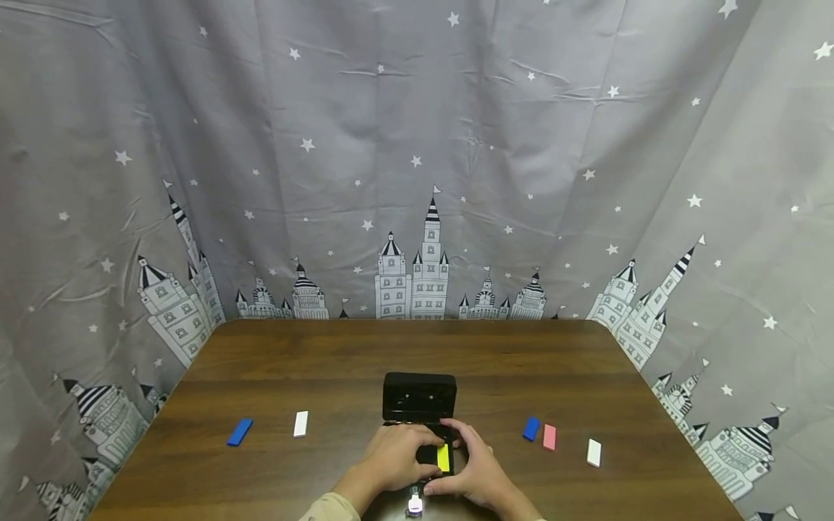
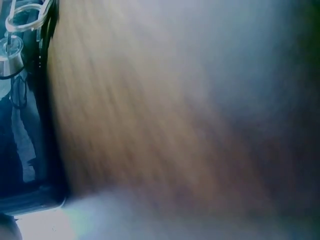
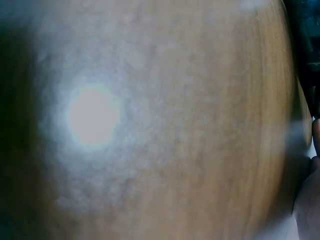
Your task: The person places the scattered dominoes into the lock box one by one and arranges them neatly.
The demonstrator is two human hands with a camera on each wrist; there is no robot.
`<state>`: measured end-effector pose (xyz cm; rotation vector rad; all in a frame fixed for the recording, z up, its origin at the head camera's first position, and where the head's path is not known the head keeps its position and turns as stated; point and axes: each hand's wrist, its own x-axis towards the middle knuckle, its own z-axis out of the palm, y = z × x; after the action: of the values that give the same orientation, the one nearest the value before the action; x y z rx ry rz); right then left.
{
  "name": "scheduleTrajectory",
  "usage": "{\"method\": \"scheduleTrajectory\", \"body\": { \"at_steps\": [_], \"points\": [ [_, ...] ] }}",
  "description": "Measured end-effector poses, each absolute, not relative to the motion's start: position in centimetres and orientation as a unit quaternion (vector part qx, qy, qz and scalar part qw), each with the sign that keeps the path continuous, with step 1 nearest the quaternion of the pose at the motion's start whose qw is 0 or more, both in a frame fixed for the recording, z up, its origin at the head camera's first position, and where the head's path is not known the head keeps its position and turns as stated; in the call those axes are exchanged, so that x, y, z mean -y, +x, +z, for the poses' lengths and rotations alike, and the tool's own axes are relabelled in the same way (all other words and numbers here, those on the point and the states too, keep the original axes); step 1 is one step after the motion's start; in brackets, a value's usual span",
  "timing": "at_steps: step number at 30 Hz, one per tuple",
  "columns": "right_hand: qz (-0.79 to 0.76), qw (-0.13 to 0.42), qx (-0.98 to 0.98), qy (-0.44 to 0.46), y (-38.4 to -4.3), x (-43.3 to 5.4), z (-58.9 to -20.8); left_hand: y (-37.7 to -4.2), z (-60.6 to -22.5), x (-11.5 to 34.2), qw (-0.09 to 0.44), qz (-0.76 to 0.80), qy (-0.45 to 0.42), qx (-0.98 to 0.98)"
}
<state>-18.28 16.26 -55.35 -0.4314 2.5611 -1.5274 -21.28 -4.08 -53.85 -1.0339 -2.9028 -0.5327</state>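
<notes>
A black box [image 1: 420,398] stands on the table with its lid tilted back. My left hand [image 1: 395,457] reaches over the box's left part. Its thumb and fingertips pinch a flat yellow block [image 1: 444,458] at the two ends, inside the box on the right. My right hand [image 1: 478,470] grips the box's right side, thumb at the front and fingers toward the back. In the left wrist view, shiny metal fittings [image 2: 11,57] show by the dark box [image 2: 30,195]. The right wrist view catches only the edge of my right hand [image 3: 309,200] and of the box [image 3: 304,30].
On the left of the wooden table [image 1: 313,362] lie a blue block [image 1: 239,432] and a white block [image 1: 300,424]. To the right are another blue block [image 1: 531,428], a pink block [image 1: 549,437] and another white block [image 1: 594,453]. A grey curtain [image 1: 417,108] hangs behind.
</notes>
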Motion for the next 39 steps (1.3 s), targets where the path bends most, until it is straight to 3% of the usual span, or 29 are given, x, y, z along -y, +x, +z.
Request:
{"method": "scheduleTrajectory", "body": {
  "at_steps": [39],
  "points": [
    [-0.515,0.079,-0.84,-0.153,-18.54,-16.35,-55.6,-21.37,-54.32,4.05,0.027,-0.182,-0.325,0.928]
  ]
}}
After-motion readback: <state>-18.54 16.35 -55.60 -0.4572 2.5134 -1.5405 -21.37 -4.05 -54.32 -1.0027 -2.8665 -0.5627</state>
